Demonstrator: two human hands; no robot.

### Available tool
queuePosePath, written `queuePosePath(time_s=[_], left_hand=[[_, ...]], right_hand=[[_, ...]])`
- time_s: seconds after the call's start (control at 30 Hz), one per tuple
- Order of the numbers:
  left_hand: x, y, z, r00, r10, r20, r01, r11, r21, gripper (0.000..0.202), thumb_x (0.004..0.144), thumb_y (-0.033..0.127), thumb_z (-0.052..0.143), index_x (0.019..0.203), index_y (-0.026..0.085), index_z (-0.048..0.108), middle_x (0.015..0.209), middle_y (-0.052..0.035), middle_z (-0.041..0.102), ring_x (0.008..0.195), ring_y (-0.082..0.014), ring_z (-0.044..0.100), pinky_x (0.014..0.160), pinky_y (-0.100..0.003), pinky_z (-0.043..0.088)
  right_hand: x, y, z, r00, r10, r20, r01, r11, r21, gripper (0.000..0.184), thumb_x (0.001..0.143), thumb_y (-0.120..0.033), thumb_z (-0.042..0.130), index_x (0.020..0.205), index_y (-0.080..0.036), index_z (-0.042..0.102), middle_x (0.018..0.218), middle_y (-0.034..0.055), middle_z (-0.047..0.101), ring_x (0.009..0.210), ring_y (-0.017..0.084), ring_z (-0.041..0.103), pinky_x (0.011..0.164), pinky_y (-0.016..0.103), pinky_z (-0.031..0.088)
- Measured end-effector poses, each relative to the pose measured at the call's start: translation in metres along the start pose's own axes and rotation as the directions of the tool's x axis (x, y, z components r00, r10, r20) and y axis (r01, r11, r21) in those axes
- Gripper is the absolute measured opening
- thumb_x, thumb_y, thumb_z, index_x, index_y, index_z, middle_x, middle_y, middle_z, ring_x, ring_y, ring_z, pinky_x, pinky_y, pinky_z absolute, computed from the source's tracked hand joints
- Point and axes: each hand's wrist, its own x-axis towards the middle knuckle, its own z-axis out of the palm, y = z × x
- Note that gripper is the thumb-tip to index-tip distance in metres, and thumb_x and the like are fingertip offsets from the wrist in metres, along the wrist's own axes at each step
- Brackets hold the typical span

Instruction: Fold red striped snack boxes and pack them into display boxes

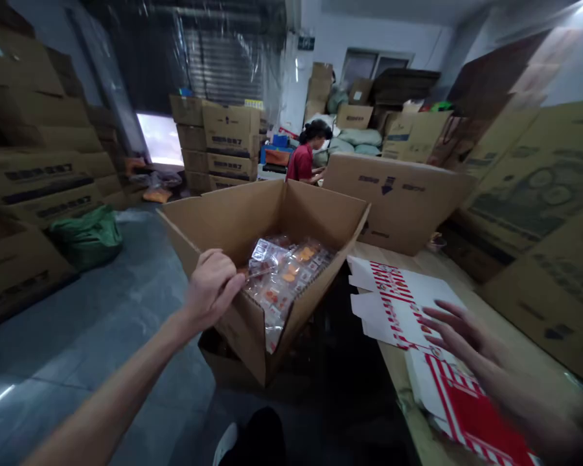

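Observation:
A large open cardboard box (315,194) stands in front of me, with several clear plastic packets (291,272) of small orange and printed pieces inside. My left hand (214,285) is closed at the box's near left rim, thumb and fingers together. A clear plastic edge sticks out from its thumb over the packets, seemingly a packet in its grip. My right hand (471,349), slightly blurred, is open with fingers spread above red-and-white printed flat cartons (398,291) on the table. Whether its fingertips touch the cartons I cannot tell.
The wooden table (393,375) runs along my right, bearing another cardboard box (393,194). A person in a red top (301,162) is behind that box. Stacked cartons (230,139) stand at the back and both sides. A green sack (87,236) lies on the floor at left.

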Motion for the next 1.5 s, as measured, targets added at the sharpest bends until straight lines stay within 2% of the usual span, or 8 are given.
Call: queuePosePath(time_s=[0.37,0.63,0.9,1.1,1.27,1.37,1.43,1.5], left_hand=[[0.079,-0.053,-0.055,0.931,0.244,0.271,-0.142,0.927,-0.347,0.027,0.094,0.037,0.045,0.081,0.021,0.062,0.077,-0.0034,0.066,0.077,-0.0192,0.06,0.102,-0.043,0.037],[0.204,-0.096,-0.031,0.821,0.125,0.557,0.085,0.938,-0.336,0.028,0.09,0.033,0.05,0.075,0.016,0.067,0.071,-0.0035,0.067,0.066,-0.0154,0.059,0.066,-0.027,0.042],[0.15,-0.02,-0.008,0.378,0.4,0.835,0.065,0.888,-0.455,0.063,0.088,0.066,0.036,0.087,0.013,0.07,0.077,-0.0166,0.071,0.073,-0.0311,0.068,0.066,-0.04,0.049],[0.132,0.049,0.031,0.335,0.047,0.941,0.749,0.592,-0.297,0.091,0.085,0.072,0.032,0.149,0.008,0.028,0.152,-0.0216,0.034,0.139,-0.0357,0.035,0.11,-0.049,0.035],[0.123,0.094,0.071,0.323,-0.015,0.946,0.751,0.613,-0.246,0.116,0.065,0.043,0.073,0.154,0.012,0.005,0.161,-0.0158,-0.001,0.147,-0.0368,0.004,0.119,-0.052,0.019],[0.126,0.095,0.076,0.397,-0.107,0.912,0.75,0.611,-0.255,0.103,0.07,0.037,0.067,0.153,0.009,0.013,0.16,-0.0164,0.01,0.148,-0.0316,0.013,0.12,-0.048,0.018],[0.134,0.087,0.077,0.441,-0.157,0.884,0.757,0.595,-0.272,0.093,0.077,0.046,0.059,0.151,0.007,0.019,0.159,-0.0177,0.019,0.146,-0.0293,0.02,0.121,-0.046,0.018],[0.144,0.08,0.082,0.478,-0.191,0.858,0.749,0.598,-0.284,0.086,0.083,0.051,0.051,0.151,0.007,0.02,0.159,-0.017,0.019,0.147,-0.0282,0.02,0.121,-0.047,0.016]], right_hand=[[0.198,-0.192,0.166,0.892,-0.343,0.295,0.379,0.922,-0.075,0.045,0.078,-0.049,0.067,0.114,-0.023,0.062,0.12,0.0093,0.062,0.111,0.026,0.059,0.09,0.045,0.053],[0.299,-0.142,0.291,0.923,0.237,0.304,-0.128,0.932,-0.338,0.027,0.079,-0.029,0.07,0.097,-0.009,0.067,0.083,0.0043,0.067,0.076,0.015,0.061,0.068,0.024,0.048],[0.297,-0.072,0.282,0.82,0.427,0.381,-0.235,0.858,-0.456,0.022,0.087,-0.03,0.066,0.074,-0.012,0.061,0.068,-0.0035,0.06,0.061,0.01,0.058,0.062,0.026,0.05],[0.316,-0.085,0.285,0.908,0.266,0.324,-0.209,0.957,-0.199,0.013,0.076,-0.022,0.07,0.077,-0.011,0.064,0.064,-0.0004,0.061,0.069,0.015,0.059,0.069,0.027,0.046],[0.317,-0.132,0.252,0.966,0.049,0.254,-0.08,0.99,0.114,0.034,0.082,-0.038,0.062,0.103,-0.012,0.065,0.092,0.0059,0.069,0.085,0.016,0.063,0.078,0.028,0.05],[0.288,-0.129,0.197,0.989,-0.1,-0.113,0.136,0.912,0.386,0.047,0.077,-0.043,0.069,0.118,-0.022,0.06,0.123,0.0055,0.061,0.115,0.02,0.056,0.097,0.035,0.045],[0.249,-0.102,0.164,0.927,0.138,-0.348,0.106,0.794,0.599,0.047,0.081,-0.046,0.065,0.123,-0.027,0.056,0.126,0.0025,0.058,0.12,0.019,0.053,0.101,0.037,0.043],[0.201,-0.066,0.152,0.851,0.495,-0.175,-0.081,0.453,0.888,0.035,0.083,-0.055,0.057,0.104,-0.027,0.062,0.104,-0.0014,0.065,0.102,0.016,0.062,0.092,0.034,0.05]])
